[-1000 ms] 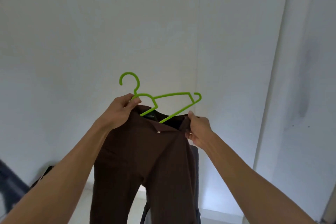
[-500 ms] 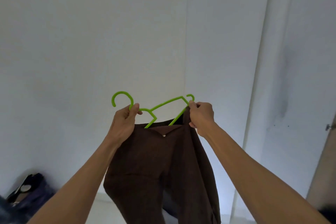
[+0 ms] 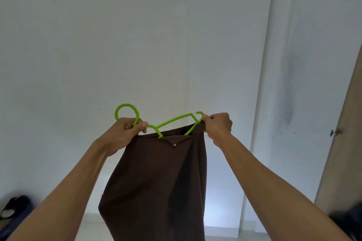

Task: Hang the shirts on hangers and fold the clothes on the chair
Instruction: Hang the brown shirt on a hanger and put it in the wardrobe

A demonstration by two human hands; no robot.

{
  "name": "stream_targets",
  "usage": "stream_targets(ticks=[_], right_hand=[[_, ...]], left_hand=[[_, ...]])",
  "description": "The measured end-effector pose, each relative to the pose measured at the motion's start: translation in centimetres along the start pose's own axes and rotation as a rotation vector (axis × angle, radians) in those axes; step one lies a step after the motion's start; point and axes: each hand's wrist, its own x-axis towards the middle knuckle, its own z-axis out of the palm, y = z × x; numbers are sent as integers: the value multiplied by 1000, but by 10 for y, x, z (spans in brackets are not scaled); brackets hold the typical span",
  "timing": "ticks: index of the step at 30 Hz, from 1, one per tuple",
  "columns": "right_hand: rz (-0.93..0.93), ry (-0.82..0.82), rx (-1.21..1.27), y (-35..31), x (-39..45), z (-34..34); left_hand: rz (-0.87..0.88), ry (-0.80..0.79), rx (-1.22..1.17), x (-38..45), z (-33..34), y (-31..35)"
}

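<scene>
— Where was the brown shirt (image 3: 156, 178)?
— Hanging between both raised hands, against the wall's corner, half on the green hanger (image 3: 172, 121), whose long axis ran left to right.
— And the hands?
— The left hand (image 3: 125, 133) clenched the hook's neck; the right hand (image 3: 217, 126), nearer the uncovered tip, pinched fabric there.

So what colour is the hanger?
Bright lime green hanger, seen in the head view.
</scene>
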Motion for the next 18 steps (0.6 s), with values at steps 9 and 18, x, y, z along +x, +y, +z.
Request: stream_targets(ticks=[9,18], right_hand=[[92,-122,250,-12,0,0],[-603,-241,-388,-43,-50,28]], left_hand=[[-157,-143,-268,-14,-7,-12],[7,111,450,8,19,2]])
